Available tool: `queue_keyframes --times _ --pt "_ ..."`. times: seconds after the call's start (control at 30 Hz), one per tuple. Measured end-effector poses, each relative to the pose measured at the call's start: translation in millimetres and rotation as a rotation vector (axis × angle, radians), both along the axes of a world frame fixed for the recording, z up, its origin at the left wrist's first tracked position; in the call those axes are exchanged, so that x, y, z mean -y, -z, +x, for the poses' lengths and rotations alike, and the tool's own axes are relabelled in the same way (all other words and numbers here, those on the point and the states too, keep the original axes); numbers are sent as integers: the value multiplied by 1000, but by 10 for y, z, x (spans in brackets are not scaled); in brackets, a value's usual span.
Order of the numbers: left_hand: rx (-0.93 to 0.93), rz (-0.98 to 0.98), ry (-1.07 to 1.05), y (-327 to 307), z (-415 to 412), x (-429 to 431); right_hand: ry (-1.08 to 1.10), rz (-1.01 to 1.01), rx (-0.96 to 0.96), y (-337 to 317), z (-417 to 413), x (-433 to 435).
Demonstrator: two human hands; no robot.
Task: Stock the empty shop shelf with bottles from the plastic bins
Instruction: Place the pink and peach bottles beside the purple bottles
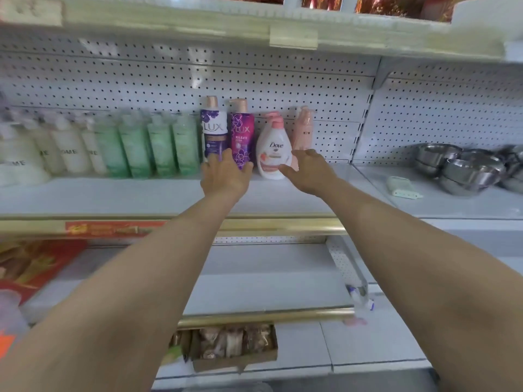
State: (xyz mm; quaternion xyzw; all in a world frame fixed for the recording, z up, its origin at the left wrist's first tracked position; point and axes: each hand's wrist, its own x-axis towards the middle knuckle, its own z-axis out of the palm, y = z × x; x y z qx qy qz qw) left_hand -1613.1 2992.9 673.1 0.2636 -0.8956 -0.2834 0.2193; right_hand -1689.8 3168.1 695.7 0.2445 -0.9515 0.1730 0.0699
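Both my forearms stretch up from the bottom of view, over a cardboard box of packets [235, 346] on a low ledge. Further out, my left hand [225, 176] wraps the foot of the magenta Lux bottle [242, 134], thumb on its right side and fingers on its left, against the white-and-purple Lux bottle [214, 131]. My right hand [307, 171] is spread loose, gripping nothing; its thumb touches the Dove bottle [273, 148] and its fingers lie across the foot of the pink pump bottle [303, 128]. All four stand upright at the back of the white shelf [113, 193]. Left of them run green bottles [158, 145] and white bottles [68, 148]. Steel bowls [467, 171] sit far right.
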Motion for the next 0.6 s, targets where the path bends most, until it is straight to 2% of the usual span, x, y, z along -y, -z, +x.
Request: queue_keyframes --times 0.33,0.6 --pt "133 48 28 683 1195 44 10 12 138 702 1176 107" --pt "346 180 84 1670 1636 30 -13 126 323 1587 1467 45"
